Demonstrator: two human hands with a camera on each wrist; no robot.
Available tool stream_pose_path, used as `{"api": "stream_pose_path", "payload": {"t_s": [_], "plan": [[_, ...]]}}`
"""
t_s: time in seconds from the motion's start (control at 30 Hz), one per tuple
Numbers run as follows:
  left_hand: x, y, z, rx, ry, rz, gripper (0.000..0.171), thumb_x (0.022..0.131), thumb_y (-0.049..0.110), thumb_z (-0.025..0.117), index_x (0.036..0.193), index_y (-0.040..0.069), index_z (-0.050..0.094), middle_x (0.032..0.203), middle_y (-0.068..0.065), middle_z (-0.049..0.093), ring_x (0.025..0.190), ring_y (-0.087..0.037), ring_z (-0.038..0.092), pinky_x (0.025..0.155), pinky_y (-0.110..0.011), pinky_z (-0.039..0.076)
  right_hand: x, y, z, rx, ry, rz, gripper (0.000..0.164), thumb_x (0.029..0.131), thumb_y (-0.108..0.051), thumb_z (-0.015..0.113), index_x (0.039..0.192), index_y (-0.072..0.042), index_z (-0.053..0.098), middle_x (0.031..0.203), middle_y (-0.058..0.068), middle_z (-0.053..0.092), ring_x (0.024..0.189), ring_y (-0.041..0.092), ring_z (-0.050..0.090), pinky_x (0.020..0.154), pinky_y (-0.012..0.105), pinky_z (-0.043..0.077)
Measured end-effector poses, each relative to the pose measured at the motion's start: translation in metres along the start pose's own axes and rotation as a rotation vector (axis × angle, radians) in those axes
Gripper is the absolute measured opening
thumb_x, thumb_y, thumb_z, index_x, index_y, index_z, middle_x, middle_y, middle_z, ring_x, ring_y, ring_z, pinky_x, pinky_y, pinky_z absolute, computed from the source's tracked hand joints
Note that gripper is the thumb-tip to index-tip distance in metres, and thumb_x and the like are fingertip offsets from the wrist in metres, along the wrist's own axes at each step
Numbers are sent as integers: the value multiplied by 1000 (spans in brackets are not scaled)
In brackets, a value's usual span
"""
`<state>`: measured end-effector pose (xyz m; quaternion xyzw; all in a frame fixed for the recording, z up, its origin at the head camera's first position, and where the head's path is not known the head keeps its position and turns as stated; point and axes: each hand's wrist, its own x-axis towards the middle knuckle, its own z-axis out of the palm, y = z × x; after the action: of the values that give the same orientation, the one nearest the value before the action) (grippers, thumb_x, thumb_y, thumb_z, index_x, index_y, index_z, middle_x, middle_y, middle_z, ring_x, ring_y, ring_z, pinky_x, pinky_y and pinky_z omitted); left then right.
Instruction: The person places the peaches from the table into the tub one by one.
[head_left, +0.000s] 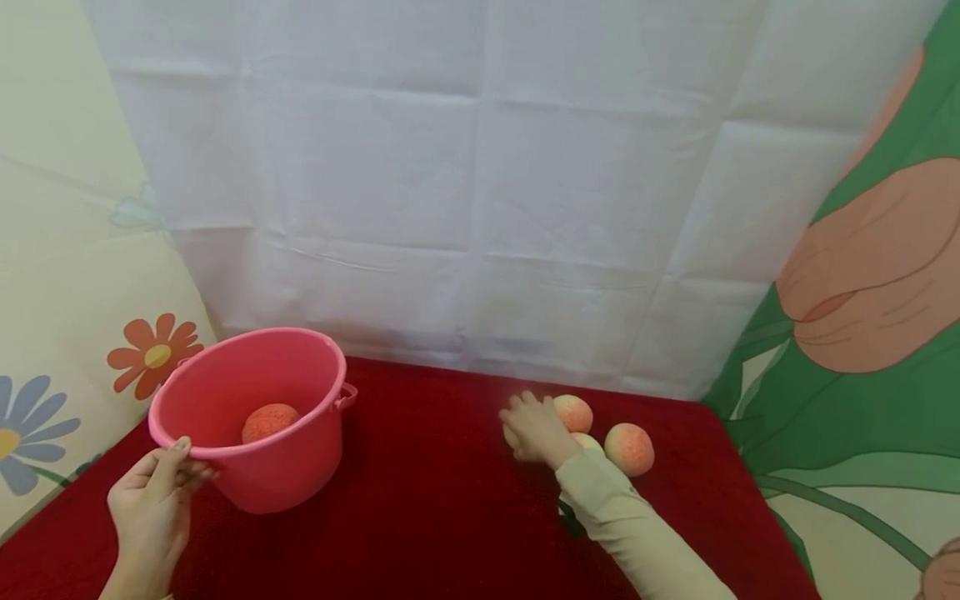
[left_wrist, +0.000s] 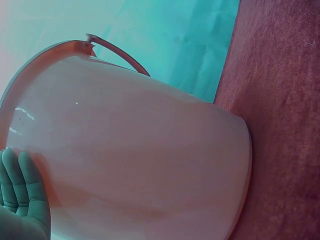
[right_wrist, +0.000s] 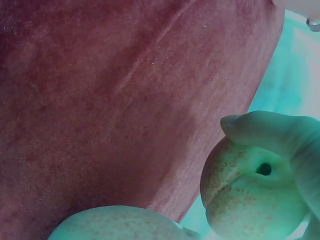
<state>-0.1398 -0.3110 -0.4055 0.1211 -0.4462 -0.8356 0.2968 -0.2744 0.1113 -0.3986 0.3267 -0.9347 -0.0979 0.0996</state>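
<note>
On the left, a pink bucket (head_left: 292, 479) stands with a reddish peach (head_left: 270, 422) inside it. My left hand (head_left: 153, 500) pinches the bucket's near rim, thumb on top; the left wrist view shows its fingers (left_wrist: 32, 185) against the outer wall. My right hand (head_left: 536, 429) is over on the right and grips a pale peach (right_wrist: 250, 200), with the thumb bent over it beside the dark stem hollow. In the head view that hand hides most of this peach. Close by lie a peach (head_left: 576, 413) behind the wrist, one partly covered (head_left: 588, 442), and another (head_left: 630, 450) farther right.
A dark red cloth (head_left: 427, 483) covers the table. Behind it hangs a creased white sheet (head_left: 375, 183). Walls with painted flowers (head_left: 157, 357) stand on both sides, and a bucket handle lug (head_left: 347, 396) sticks out toward the middle.
</note>
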Motion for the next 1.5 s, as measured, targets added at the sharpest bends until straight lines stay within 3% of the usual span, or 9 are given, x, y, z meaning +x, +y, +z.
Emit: {"api": "stream_pose_path", "payload": {"t_s": [0.2, 0.4, 0.73, 0.9, 1.03, 1.17, 1.23, 1.4, 1.5], "plan": [[-7, 9, 11, -37, 47, -62, 13, 84, 9, 64, 76, -1, 69, 58, -9, 63, 53, -17, 64, 54, -26, 54, 0, 6, -2, 189, 81, -24, 51, 60, -28, 80, 103, -9, 63, 101, 9, 55, 92, 29, 49, 61, 44, 46], [0, 2, 2, -23, -10, 5, 15, 86, 6, 61, 77, -4, 68, 59, -10, 64, 53, -18, 65, 53, -27, 54, 2, 9, -8, 258, 119, -43, 53, 60, -29, 79, 105, -7, 62, 104, 11, 56, 93, 31, 50, 58, 44, 46], [17, -12, -17, -3, -50, 19, 15, 87, 6, 60, 80, -4, 68, 61, -10, 65, 55, -18, 65, 55, -29, 54, 1, 12, -11, 292, 141, -31, 56, 63, -32, 78, 109, -7, 61, 108, 11, 56, 97, 31, 51, 63, 44, 48], [10, -6, -9, -15, -26, -14, 14, 86, 7, 61, 81, -3, 69, 61, -9, 64, 55, -18, 65, 55, -28, 54, 1, 12, -13, 297, 176, -41, 55, 64, -34, 77, 109, -8, 61, 106, 9, 57, 97, 29, 52, 63, 41, 49], [2, -1, -1, 19, -9, 10, 14, 86, 8, 62, 79, -3, 69, 60, -7, 65, 54, -16, 65, 54, -26, 54, 2, 11, -16, 299, 197, -50, 54, 64, -35, 76, 109, -8, 61, 106, 8, 57, 96, 27, 52, 63, 40, 49], [-3, 4, 5, 9, 20, -26, 14, 85, 9, 63, 78, -1, 69, 59, -7, 64, 54, -16, 65, 54, -26, 54, 3, 10, -19, 304, 209, -60, 54, 66, -34, 76, 110, -7, 61, 105, 9, 57, 96, 27, 53, 65, 40, 49], [-3, 4, 5, -13, 41, -63, 13, 84, 10, 64, 78, -1, 69, 59, -8, 64, 54, -17, 64, 54, -26, 54, 4, 10, -20, 302, 211, -63, 54, 66, -34, 75, 110, -7, 61, 105, 9, 57, 96, 27, 53, 66, 40, 49], [7, -4, -6, 20, -10, -12, 14, 85, 10, 62, 81, -1, 69, 61, -7, 65, 56, -17, 65, 55, -27, 54, 5, 10, -25, 287, 220, -58, 55, 67, -36, 73, 112, -8, 60, 106, 8, 58, 97, 27, 53, 69, 38, 50], [3, 0, -2, -1, 2, -30, 14, 85, 9, 63, 78, -1, 69, 60, -8, 64, 54, -17, 65, 55, -27, 54, 6, 9, -28, 289, 232, -59, 54, 67, -36, 73, 112, -8, 60, 108, 8, 58, 99, 27, 53, 72, 39, 49]]}}
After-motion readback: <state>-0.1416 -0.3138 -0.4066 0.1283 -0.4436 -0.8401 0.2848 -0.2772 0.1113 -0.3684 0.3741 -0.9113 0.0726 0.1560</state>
